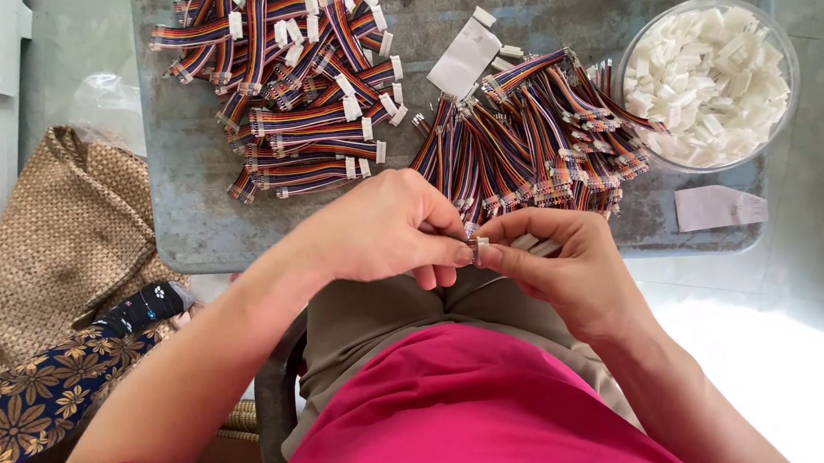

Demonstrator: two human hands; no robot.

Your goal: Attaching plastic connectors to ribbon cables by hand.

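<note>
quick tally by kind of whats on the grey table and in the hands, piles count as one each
Piles of rainbow ribbon cables: 2, one with white connectors fitted, one without
Clear bowl of white connector housings: 1
White paper slips: 2, one near the piles, one under the bowl
Cable end pinched between left hand and right hand: 1
Total: 6

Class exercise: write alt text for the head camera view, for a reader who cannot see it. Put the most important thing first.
Seen from above, a person's left hand and right hand pinch the end of a small rainbow ribbon cable between their fingertips. Beyond them, a grey tray holds two piles of such cables, one pile fitted with white connectors, beside a clear bowl of loose white connectors.
</note>
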